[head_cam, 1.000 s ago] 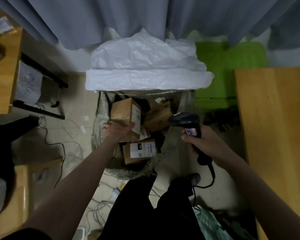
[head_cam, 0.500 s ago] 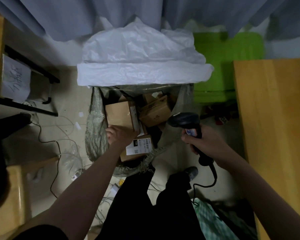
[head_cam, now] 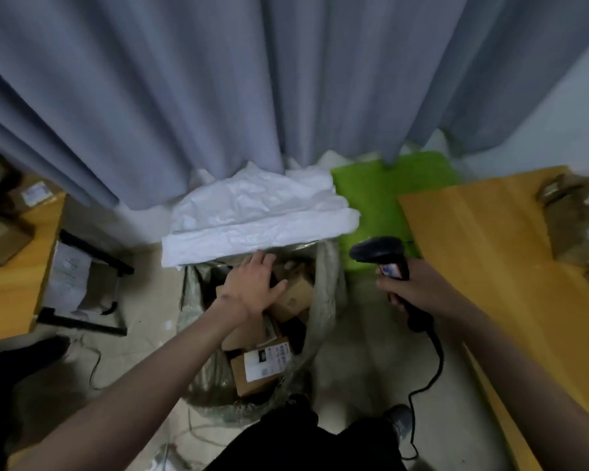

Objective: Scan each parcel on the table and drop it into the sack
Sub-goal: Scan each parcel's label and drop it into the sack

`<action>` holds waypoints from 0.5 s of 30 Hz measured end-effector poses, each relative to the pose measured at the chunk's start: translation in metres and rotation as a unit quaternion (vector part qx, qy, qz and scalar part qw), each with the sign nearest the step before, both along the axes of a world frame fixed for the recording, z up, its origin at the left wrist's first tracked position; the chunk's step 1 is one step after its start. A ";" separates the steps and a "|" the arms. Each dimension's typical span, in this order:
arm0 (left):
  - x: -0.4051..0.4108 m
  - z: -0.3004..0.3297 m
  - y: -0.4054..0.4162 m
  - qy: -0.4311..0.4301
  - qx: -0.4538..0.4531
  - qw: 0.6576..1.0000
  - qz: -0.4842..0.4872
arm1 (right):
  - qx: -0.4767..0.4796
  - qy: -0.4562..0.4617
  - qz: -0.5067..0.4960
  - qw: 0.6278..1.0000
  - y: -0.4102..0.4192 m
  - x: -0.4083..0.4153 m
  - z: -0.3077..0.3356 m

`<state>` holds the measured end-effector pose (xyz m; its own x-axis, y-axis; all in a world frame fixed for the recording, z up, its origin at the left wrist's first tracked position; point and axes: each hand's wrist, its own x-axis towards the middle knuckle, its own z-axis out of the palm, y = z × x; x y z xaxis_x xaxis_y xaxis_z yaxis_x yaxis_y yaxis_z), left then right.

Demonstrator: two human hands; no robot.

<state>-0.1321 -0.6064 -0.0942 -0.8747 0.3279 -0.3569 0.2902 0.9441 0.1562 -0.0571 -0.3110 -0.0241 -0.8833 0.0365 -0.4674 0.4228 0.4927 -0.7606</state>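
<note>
Sack (head_cam: 327, 283): we see it standing open on the floor below the curtain (head_cam: 218, 96), its white rim folded back on the far side.
Parcels: we count several brown boxes piled inside the sack; the nearest box (head_cam: 262, 365) shows a white label facing up.
Left hand (head_cam: 252, 287): ours hovers over the sack mouth, palm down, fingers spread and straight, holding nothing; we cannot tell whether it touches the boxes below.
Right hand (head_cam: 412, 288): ours is wrapped round the handle of the scanner (head_cam: 381, 253), just right of the sack, with the scanner head toward the sack.
Cable (head_cam: 432, 368): it trails from the scanner down to the floor.
Desk (head_cam: 490, 266): on our right, more wrapped parcels (head_cam: 578, 215) lie blurred at its far edge.
Left: a second desk (head_cam: 11, 283) carries more boxes.
</note>
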 end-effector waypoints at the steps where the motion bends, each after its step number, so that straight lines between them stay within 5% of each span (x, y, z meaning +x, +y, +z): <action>1: -0.005 0.010 0.016 0.017 0.005 1.000 -0.022 | 0.004 0.005 -0.014 1.000 0.013 0.004 0.009; 15: 0.024 0.070 0.339 0.102 0.051 0.951 -0.287 | -0.023 0.046 -0.301 0.952 0.248 0.182 0.071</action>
